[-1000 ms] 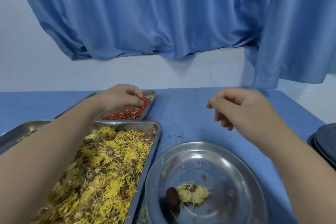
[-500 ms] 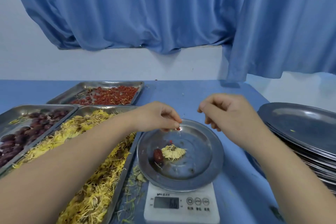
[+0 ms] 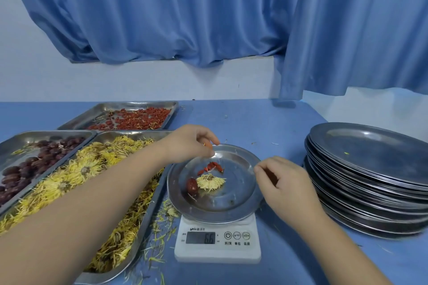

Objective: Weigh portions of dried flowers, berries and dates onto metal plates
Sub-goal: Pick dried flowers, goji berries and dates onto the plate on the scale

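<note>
Trays, three, left of and beyond the left hand: date tray [image 3: 46, 133], flower tray [image 3: 108, 134], berry tray [image 3: 102, 108]. Left hand [image 3: 192, 143]: fingertips bunched, pinching a berry [image 3: 208, 145] over the plate's far rim; any more are hidden. Plate [image 3: 238, 192], one, on scale [image 3: 217, 252], one, between the hands. On it: date [image 3: 192, 186], one, firm, wrinkled, likely taken across its middle; flower [image 3: 210, 181], one, featherlight, brittle, sheds petals, best lifted under the head; berries [image 3: 212, 166], about six, tiny, light, probably tacky, fingertip pinch only. Right hand [image 3: 282, 178]: fingers curled at the plate's right rim; whether it nips the rim, cannot tell. Spare plates [image 3: 370, 152], right of that hand: thin, stiff, slick, stacked beyond counting
</note>
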{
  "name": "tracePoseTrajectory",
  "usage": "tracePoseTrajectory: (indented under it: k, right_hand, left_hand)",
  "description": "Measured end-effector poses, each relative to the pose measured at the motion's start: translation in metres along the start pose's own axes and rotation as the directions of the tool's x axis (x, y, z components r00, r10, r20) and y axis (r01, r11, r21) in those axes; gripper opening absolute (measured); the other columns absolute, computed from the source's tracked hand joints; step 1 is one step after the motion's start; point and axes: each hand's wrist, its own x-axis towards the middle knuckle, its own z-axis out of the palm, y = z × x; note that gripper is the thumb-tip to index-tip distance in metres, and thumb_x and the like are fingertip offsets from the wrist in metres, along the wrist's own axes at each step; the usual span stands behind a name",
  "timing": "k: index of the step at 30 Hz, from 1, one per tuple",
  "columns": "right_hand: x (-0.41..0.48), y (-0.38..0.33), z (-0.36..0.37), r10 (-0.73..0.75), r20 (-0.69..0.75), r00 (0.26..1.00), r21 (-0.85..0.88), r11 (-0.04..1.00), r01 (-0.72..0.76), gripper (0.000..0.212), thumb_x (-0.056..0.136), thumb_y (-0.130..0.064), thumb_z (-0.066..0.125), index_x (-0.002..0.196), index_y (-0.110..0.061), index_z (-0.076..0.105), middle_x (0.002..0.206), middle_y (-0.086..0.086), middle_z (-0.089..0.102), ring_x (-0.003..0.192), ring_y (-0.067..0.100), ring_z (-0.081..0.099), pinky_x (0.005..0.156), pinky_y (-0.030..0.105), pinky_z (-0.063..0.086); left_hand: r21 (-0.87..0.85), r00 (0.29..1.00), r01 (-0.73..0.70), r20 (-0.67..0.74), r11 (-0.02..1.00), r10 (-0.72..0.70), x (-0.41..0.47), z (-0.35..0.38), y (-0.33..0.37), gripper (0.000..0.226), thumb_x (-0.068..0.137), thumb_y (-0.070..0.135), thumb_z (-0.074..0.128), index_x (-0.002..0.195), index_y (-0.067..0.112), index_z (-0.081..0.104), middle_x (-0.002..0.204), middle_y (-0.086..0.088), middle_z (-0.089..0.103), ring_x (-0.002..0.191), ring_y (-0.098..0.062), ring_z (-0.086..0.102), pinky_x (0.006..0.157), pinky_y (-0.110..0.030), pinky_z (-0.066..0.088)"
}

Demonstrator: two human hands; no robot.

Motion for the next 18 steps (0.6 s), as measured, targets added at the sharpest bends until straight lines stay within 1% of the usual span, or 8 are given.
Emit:
tracePoseTrajectory:
  k: [3, 5, 7, 9, 12, 14, 15, 18]
  right_hand:
    - [-0.0009, 0.0001, -0.0005, -0.003, -0.007, 1.0, -0.012, 1.0, 0.003, 0.018, 0.088, -0.021, 0.058, 0.07, -0.02, 0.059, 0.066, -0.007, 0.056, 0.065, 0.012, 0.052, 0.062, 0.036, 0.048]
    - [-0.0005, -0.0004, -0.0009, -0.007, -0.001, 1.0, -0.02, 1.0, 0.007, 0.017, 0.088, -0.022, 0.057, 0.072, -0.019, 0.06, 0.068, -0.006, 0.057, 0.066, 0.013, 0.054, 0.063, 0.036, 0.048]
    - [0.0001, -0.0009, -0.0005, -0.009, 0.01, 1.0, -0.025, 1.0, 0.009, 0.015, 0.088, -0.022, 0.056, 0.074, -0.019, 0.062, 0.07, -0.007, 0.059, 0.068, 0.013, 0.055, 0.064, 0.035, 0.048]
    - [0.0002, -0.0018, 0.0003, -0.013, 0.013, 1.0, -0.029, 1.0, 0.013, 0.014, 0.087, -0.021, 0.057, 0.074, -0.021, 0.062, 0.071, -0.008, 0.06, 0.069, 0.011, 0.055, 0.064, 0.034, 0.048]
    - [-0.0002, -0.0016, 0.0021, -0.017, 0.026, 1.0, -0.038, 0.999, 0.018, 0.014, 0.088, -0.021, 0.058, 0.074, -0.021, 0.062, 0.071, -0.008, 0.059, 0.069, 0.012, 0.055, 0.064, 0.034, 0.048]
    - [-0.0003, -0.0006, 0.0031, -0.012, 0.034, 0.999, -0.041, 0.999, 0.014, 0.014, 0.088, -0.022, 0.058, 0.075, -0.021, 0.062, 0.072, -0.008, 0.059, 0.069, 0.012, 0.055, 0.065, 0.035, 0.048]
    - [-0.0002, 0.0001, 0.0032, -0.011, 0.035, 0.999, -0.04, 0.999, 0.012, 0.014, 0.088, -0.023, 0.058, 0.075, -0.021, 0.063, 0.072, -0.008, 0.059, 0.069, 0.012, 0.056, 0.065, 0.035, 0.048]
    - [0.0002, 0.0023, 0.0029, -0.013, 0.024, 1.0, -0.038, 0.999, 0.014, 0.014, 0.088, -0.023, 0.058, 0.075, -0.021, 0.063, 0.072, -0.008, 0.06, 0.068, 0.012, 0.056, 0.063, 0.035, 0.048]
  left_hand:
    - [-0.104, 0.999, 0.053, 0.016, 0.993, -0.052, 0.0027, 0.0016, -0.0032, 0.017, 0.089, 0.015, 0.065, 0.101, 0.028, 0.069, 0.093, 0.005, 0.076, 0.081, -0.006, 0.07, 0.071, -0.022, 0.054]
    - [-0.158, 0.996, 0.08, 0.042, 0.984, -0.075, 0.0039, 0.0021, -0.0051, 0.023, 0.091, 0.007, 0.059, 0.103, 0.024, 0.068, 0.096, 0.003, 0.076, 0.082, -0.009, 0.071, 0.071, -0.024, 0.055]
    - [-0.176, 0.996, 0.085, 0.05, 0.981, -0.077, 0.0045, 0.0018, -0.007, 0.029, 0.088, -0.003, 0.057, 0.102, 0.02, 0.068, 0.098, 0.0, 0.075, 0.08, -0.011, 0.07, 0.071, -0.025, 0.056]
    - [-0.153, 0.997, 0.077, 0.035, 0.985, -0.073, 0.0051, 0.0014, -0.0083, 0.033, 0.084, -0.007, 0.059, 0.101, 0.021, 0.069, 0.101, -0.001, 0.072, 0.08, -0.012, 0.069, 0.07, -0.025, 0.057]
    - [-0.09, 0.998, 0.065, 0.008, 0.994, -0.065, 0.0069, 0.0019, -0.009, 0.035, 0.081, -0.003, 0.065, 0.099, 0.027, 0.07, 0.102, 0.004, 0.07, 0.079, -0.007, 0.068, 0.075, -0.029, 0.057]
    - [-0.048, 0.999, 0.05, 0.006, 0.998, -0.05, 0.0073, 0.0026, -0.0091, 0.034, 0.08, 0.003, 0.071, 0.098, 0.032, 0.07, 0.101, 0.009, 0.07, 0.073, 0.002, 0.066, 0.073, -0.026, 0.057]
    - [-0.035, 0.999, 0.043, 0.01, 0.998, -0.043, 0.0074, 0.0032, -0.0093, 0.033, 0.079, 0.007, 0.072, 0.097, 0.034, 0.069, 0.101, 0.01, 0.069, 0.07, 0.004, 0.065, 0.071, -0.023, 0.054]
    - [-0.056, 0.999, 0.037, -0.005, 0.998, -0.037, 0.0064, 0.0044, -0.01, 0.026, 0.082, 0.014, 0.072, 0.098, 0.034, 0.069, 0.096, 0.011, 0.071, 0.069, 0.004, 0.065, 0.067, -0.018, 0.05]
